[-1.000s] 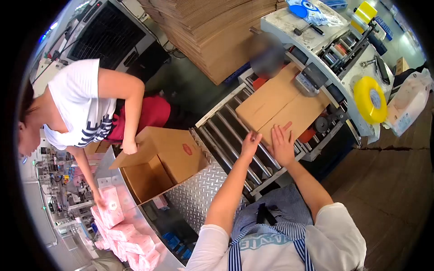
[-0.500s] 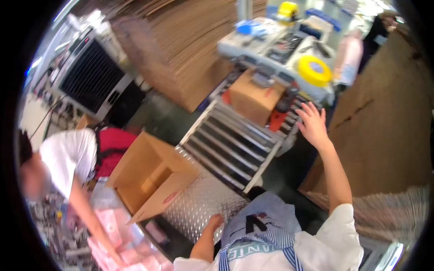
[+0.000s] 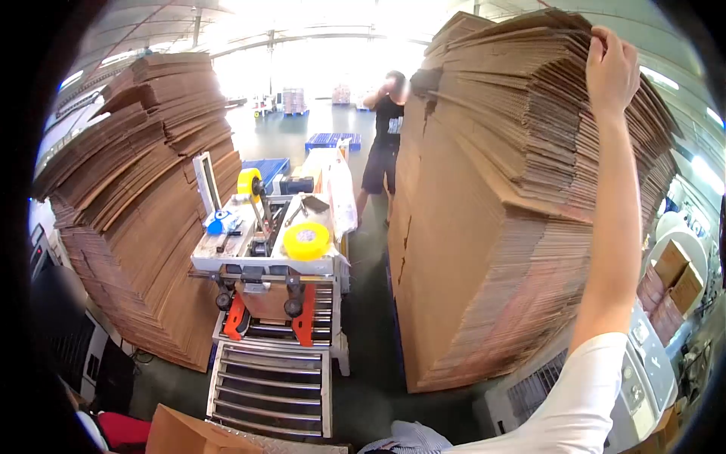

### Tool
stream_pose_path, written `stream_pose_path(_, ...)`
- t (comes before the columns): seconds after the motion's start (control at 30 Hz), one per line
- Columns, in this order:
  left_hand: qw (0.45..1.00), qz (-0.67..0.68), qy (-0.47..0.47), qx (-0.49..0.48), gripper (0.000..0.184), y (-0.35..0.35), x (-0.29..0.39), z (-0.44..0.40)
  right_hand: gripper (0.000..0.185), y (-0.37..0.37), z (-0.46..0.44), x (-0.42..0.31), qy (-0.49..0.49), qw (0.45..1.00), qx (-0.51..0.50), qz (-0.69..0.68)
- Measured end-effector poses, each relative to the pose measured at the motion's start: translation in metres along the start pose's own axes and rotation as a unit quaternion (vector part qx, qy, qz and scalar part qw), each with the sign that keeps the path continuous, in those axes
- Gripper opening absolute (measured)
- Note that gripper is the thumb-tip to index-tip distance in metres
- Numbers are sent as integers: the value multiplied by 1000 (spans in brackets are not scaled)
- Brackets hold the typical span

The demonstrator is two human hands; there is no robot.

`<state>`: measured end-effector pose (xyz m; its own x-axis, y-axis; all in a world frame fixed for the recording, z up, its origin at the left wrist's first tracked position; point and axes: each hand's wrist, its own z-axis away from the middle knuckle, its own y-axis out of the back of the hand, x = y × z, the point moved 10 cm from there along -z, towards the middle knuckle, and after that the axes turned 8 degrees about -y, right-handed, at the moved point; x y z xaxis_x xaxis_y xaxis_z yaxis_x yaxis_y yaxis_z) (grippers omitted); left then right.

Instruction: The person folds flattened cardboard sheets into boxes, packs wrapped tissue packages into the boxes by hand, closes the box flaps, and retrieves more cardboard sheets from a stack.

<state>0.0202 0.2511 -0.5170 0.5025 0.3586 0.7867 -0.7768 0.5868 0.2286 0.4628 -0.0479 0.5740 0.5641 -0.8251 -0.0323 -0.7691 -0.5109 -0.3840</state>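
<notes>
My right hand (image 3: pixel 612 72) is raised at the upper right, at the top corner of a tall stack of flattened cardboard boxes (image 3: pixel 461 227). Its fingers curl over the edge of a flattened box (image 3: pixel 563 21) near the top, and the fingertips are partly hidden. My left hand is out of the picture. At the bottom, near my body, part of an open carton (image 3: pixel 189 435) shows.
A carton-taping machine (image 3: pixel 265 261) with yellow tape rolls stands ahead, a carton (image 3: pixel 265 301) inside it. A roller conveyor (image 3: pixel 268 390) leads from it. Another cardboard stack (image 3: pixel 151 227) rises on the left. A person in black (image 3: pixel 384 140) stands beyond.
My view has swung up and right, from the conveyor to the cardboard stacks. My right hand has gone from open above the rollers to the stack's top edge. My left hand has left view.
</notes>
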Motion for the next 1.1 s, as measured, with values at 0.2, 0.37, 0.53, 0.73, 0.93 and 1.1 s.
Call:
stream_pose_path(0.2, 995, 44, -61, -64, 33, -65, 56, 19, 35, -81, -47, -5, 71, 950, -304, -1)
stream_pose_path(0.37, 990, 113, -67, -52, 29, -109, 60, 49, 34, -113, -69, 30, 51, 943, -325, -46)
stream_pose_path(0.53, 996, 86, -28, -18, 28, -103, 28, 65, 15, -49, -75, 14, 56, 983, -159, -70)
stream_pose_path(0.73, 998, 67, 5, -1, 27, -100, 22, 62, 22, -35, -47, -35, 236, 902, -336, -133)
stream_pose_path(0.93, 998, 57, 17, -5, 27, -113, 24, 59, 21, -36, -51, -24, 235, 906, -319, -148)
stream_pose_path(1.1, 996, 75, 26, -27, 26, -127, 18, 59, 32, -42, -67, 40, 145, 982, -97, -73)
